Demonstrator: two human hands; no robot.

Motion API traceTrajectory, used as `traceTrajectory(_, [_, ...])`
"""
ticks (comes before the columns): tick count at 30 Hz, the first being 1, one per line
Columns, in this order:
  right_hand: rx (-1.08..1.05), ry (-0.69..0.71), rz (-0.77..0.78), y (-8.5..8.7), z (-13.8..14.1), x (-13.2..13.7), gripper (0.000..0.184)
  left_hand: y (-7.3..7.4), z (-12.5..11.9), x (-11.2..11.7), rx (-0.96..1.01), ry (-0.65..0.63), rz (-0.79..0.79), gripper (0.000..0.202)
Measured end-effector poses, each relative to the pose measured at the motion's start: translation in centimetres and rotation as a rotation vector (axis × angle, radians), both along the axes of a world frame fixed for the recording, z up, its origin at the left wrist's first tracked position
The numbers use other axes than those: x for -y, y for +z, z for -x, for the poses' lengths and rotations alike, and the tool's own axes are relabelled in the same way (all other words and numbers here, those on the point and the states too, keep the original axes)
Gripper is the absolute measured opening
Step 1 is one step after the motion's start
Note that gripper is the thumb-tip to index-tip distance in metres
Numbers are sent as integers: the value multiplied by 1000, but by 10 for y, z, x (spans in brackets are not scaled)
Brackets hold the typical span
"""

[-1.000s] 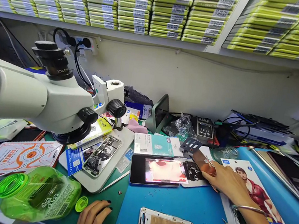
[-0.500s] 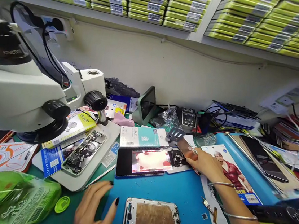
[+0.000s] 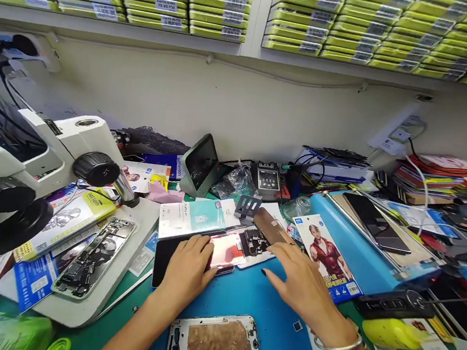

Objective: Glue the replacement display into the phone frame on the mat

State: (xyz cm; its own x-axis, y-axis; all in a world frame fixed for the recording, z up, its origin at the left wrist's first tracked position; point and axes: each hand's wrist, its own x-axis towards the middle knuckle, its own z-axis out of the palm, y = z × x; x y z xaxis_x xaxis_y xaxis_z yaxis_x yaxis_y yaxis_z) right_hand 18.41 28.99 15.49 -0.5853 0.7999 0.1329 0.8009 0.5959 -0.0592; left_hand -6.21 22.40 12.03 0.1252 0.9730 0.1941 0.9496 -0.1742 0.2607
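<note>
A phone with a partly lit, pinkish-white screen (image 3: 224,251) lies at the back of the blue mat (image 3: 275,322). My left hand (image 3: 189,263) rests over its left part, fingers stretched across the glass and hiding some of it. Just right of the screen is an exposed dark circuit board (image 3: 255,240), and beyond it leans a brown panel (image 3: 272,225). My right hand (image 3: 299,279) is beside these, fingers spread, thumb apart, fingertips near the board; contact is unclear. Closer to me sits a white-edged device frame (image 3: 218,346) with a brown metal plate, its lower edge cut off.
A microscope (image 3: 78,150) stands at left, its base carrying an opened phone (image 3: 95,257). Several packets and a teal-white box (image 3: 196,217) lie around. At right are a blue case (image 3: 349,234), a dark phone (image 3: 376,222) and a yellow bottle (image 3: 390,332). Shelves of yellow boxes (image 3: 220,3) hang above.
My left hand has gone from beside the device frame to the lit phone. My right hand has let go of the brown panel and drawn back slightly. The view has turned right.
</note>
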Motion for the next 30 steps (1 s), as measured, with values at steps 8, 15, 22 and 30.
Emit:
traceTrajectory(8, [-90,201,-113,-15,31,4,45,14,0,-12,-59,-58,108,36])
traceTrajectory(15, [-290,332,-51,-7,58,-9,19,12,5,-6,260,-47,93,38])
traceTrajectory(22, [-894,173,275,59,66,-8,18,53,9,15,1071,116,176,38])
traceTrajectory(30, [-1113,105,786,86,64,38,24,94,-9,54,1719,96,399,37])
